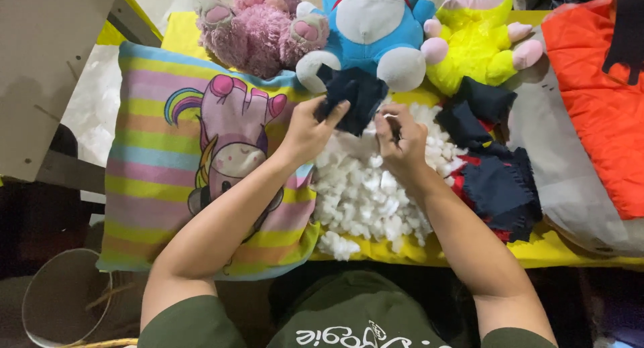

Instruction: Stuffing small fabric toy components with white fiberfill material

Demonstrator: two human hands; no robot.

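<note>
The dark blue fabric piece [352,96] sits at the far edge of the white stuffing pile [376,187], just in front of the blue and white plush toy [372,33], and it is held up off the pile rather than lying flat. The left hand [310,130] is closed on its near left edge, thumb over the cloth. The right hand [399,140] is pinched narrow just beside it, fingers curled together over the stuffing; whether it grips cloth or a tuft of stuffing cannot be told from here. The step in hand appears to be working stuffing into the fabric piece. To do this well, I judge the left hand should keep the opening of the cloth steady and facing the right hand, while the right hand feeds small tufts, not large clumps, so the fill spreads evenly. The pile rests on the yellow bench [557,254]. Left of it, touching, lies a striped pillow [154,167] printed with a unicorn. To the right lies a heap of dark blue and red cloth [496,180], near the pile. Behind, in a row, sit a pink plush toy [258,29] and a yellow plush toy [476,46]. An orange garment [597,100] lies at the far right.
</note>
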